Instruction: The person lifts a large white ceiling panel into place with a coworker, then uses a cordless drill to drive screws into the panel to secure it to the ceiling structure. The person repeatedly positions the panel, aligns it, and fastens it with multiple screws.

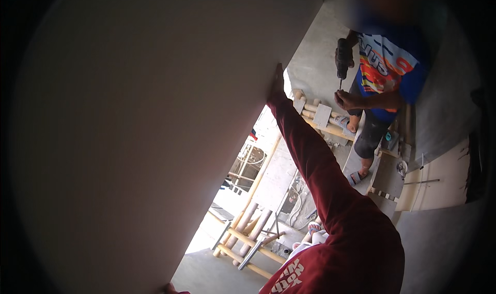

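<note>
Your right hand point(278, 84) lies along the edge of a large panel point(155, 129) filling the view's left; your left hand point(169, 289) barely shows below. Neither grip can be told.

The large panel point(144, 129) fills the left side in dim, flat brown-grey shade, its surface showing hardly any detail. Strong white light comes from beyond its lower right edge, where the gap burns out to near white and the pale board point(274, 175) looks bleached. Against that glare the raised right hand point(277, 82) is nearly a silhouette, and the red sleeve point(315, 165) has folds sinking into shadow. The co-worker point(385, 67) stands in softer, moderate light, the head smeared by heavy blur. Black vignetting rounds off the corners, and fisheye distortion bows edges at far right
</note>
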The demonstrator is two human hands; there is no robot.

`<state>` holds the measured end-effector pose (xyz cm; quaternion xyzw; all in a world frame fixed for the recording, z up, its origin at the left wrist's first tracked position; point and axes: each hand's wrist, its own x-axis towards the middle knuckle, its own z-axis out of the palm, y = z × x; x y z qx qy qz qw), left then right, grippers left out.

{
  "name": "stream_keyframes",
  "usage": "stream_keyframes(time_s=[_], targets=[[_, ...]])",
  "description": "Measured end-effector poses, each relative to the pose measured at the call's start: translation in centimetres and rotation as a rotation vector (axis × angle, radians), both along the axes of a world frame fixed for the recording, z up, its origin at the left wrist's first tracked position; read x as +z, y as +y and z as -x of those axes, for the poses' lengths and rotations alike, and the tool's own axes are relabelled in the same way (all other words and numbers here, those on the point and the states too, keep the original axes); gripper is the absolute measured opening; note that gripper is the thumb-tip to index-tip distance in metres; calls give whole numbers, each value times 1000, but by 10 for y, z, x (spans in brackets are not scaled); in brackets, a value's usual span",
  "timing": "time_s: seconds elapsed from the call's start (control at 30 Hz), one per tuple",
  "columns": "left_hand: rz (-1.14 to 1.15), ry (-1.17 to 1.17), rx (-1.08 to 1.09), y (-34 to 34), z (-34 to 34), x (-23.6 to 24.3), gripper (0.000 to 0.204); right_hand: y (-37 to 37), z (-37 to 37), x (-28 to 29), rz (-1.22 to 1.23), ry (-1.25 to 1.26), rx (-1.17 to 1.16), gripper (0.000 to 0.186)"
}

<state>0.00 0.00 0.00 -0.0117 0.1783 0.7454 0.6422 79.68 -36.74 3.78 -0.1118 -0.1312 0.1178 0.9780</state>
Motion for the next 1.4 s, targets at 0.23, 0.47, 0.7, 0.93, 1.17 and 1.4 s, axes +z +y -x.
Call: stream_keyframes(time_s=[0.23,0.47,0.7,0.93,1.17,1.4], targets=[[-16,3,82,-3,-103,9,98,5,-96,46,-62,-36,14,74],[-50,-38,75,-18,-155,39,98,2,-160,78,-18,0,-35,70],[-79,108,98,-16,-167,53,97,-9,-149,106,-73,-36,27,66],[-110,20,-28,-4,-167,63,100,0,-156,112,-83,-47,55,65],[-163,84,-15,18,-165,59,102,13,-165,101,-109,24,89,70],[-168,203,49,21,-180,72,104,14,-182,112,-99,6,58,71]])
